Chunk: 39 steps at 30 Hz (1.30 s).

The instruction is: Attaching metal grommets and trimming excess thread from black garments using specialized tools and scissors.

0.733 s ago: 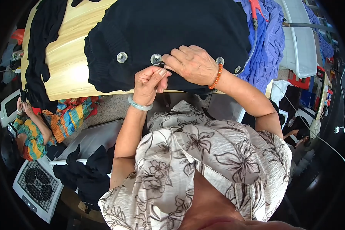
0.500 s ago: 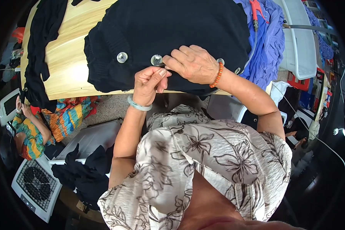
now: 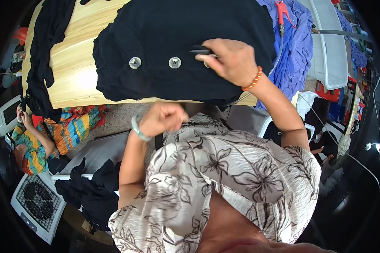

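Note:
A black knitted garment lies spread over the wooden table, with a row of large pale buttons along its near part. One button sits by the ribbed left edge and another button right of it. My right hand is above the garment, closed round black thread snips whose points face left; it partly covers a third button. My left hand is off the table's front edge, near my lap. Its fingers are curled together and slightly blurred; whatever they may hold is too small to see.
Purple cloth is heaped right of the garment, with a red air gun and its hose on it. Another black garment lies along the wooden table's left side. A person in colourful clothes sits at the left.
My hands were together at the middle button. The left hand has drawn back toward me, below the table edge; the right has moved right, and the snips now show clearly.

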Available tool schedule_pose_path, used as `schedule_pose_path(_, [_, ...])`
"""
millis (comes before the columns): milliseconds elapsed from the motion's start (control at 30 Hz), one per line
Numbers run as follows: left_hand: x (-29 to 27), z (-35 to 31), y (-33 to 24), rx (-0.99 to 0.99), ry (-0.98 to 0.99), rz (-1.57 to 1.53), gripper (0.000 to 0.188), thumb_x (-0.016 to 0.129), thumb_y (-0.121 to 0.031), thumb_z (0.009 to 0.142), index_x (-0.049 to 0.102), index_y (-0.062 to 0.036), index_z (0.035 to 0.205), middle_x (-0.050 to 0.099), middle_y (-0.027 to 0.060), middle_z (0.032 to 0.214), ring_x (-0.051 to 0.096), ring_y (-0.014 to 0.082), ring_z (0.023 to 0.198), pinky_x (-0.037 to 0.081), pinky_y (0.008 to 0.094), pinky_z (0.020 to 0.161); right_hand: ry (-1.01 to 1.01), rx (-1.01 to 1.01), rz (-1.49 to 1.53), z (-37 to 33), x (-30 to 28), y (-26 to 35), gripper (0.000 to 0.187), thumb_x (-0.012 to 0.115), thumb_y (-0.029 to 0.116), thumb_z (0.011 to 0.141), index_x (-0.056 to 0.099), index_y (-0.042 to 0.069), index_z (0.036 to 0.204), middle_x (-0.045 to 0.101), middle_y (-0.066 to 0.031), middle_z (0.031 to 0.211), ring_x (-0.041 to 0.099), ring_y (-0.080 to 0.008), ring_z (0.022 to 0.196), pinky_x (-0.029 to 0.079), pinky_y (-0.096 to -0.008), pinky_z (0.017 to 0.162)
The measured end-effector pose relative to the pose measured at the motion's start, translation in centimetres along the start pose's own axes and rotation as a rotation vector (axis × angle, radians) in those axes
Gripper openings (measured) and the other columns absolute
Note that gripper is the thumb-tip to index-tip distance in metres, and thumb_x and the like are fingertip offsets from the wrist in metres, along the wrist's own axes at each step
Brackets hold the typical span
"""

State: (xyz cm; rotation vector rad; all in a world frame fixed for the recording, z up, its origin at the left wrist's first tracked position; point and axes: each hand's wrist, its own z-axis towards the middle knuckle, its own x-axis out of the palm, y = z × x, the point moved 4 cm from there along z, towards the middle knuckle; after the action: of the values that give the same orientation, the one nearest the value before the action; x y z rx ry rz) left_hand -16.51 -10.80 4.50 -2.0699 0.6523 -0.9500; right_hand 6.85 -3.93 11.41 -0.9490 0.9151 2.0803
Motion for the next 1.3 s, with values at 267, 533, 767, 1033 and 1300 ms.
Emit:
schedule_pose_path(267, [-5.4, -7.0, 2.7, -0.002, -0.946, 1.388, 0.009, 0.063, -0.011, 0.089, 0.067, -0.0027, 0.09, 0.067, 0.0172, 0.1, 0.067, 0.0343, 0.088, 0.053, 0.0435, 0.071, 0.025, 0.545, 0.053, -7.4, -3.2, -3.2, 0.009, 0.059, 0.008, 0.092, 0.063, 0.004, 0.099, 0.07, -0.0095, 0.079, 0.069, -0.0284, 0.069, 0.053, -0.0348, 0.061])
schedule_pose_path(533, [0.7, 2.6, -7.1, 0.814, -1.012, 1.342, 0.044, 0.076, -0.001, 0.079, 0.067, -0.0069, 0.121, 0.058, 0.0122, 0.099, 0.058, 0.0268, 0.084, 0.048, 0.0352, 0.072, 0.004, 0.507, 0.085, -8.7, -3.0, -0.5, 0.021, 0.062, 0.002, 0.082, 0.063, 0.006, 0.103, 0.071, -0.0087, 0.093, 0.07, -0.0299, 0.08, 0.055, -0.0375, 0.066])
schedule_pose_path(767, [-0.3, 4.2, -6.5, 1.001, -0.967, 1.493, 0.023, 0.073, 0.004, 0.076, 0.074, -0.007, 0.097, 0.055, 0.0041, 0.078, 0.051, 0.0205, 0.065, 0.041, 0.0331, 0.057, 0.042, 0.561, 0.02, -10.8, -4.2, 0.4, 0.023, 0.06, 0.0, 0.083, 0.063, 0.006, 0.105, 0.072, -0.0089, 0.09, 0.069, -0.0303, 0.077, 0.054, -0.0372, 0.063])
schedule_pose_path(1033, [2.6, 5.9, -8.3, 0.904, -0.815, 1.1, 0.018, 0.079, 0.0, 0.076, 0.067, -0.0022, 0.089, 0.06, 0.0092, 0.083, 0.057, 0.0219, 0.075, 0.045, 0.0317, 0.063, -0.01, 0.635, 0.04, -13.1, -4.2, 0.1, 0.027, 0.061, 0.001, 0.081, 0.063, 0.007, 0.107, 0.072, -0.0084, 0.09, 0.07, -0.0291, 0.076, 0.054, -0.0358, 0.062])
schedule_pose_path(1300, [4.2, 10.2, -9.3, 0.63, -0.93, 1.469, 0.034, 0.081, -0.03, 0.075, 0.068, -0.0051, 0.094, 0.057, 0.0089, 0.093, 0.056, 0.0294, 0.089, 0.045, 0.0419, 0.075, -0.05, 0.656, 0.102, -13.8, -3.8, 0.6, 0.027, 0.059, -0.001, 0.079, 0.064, 0.005, 0.106, 0.072, -0.0079, 0.089, 0.07, -0.0285, 0.078, 0.054, -0.0349, 0.065])
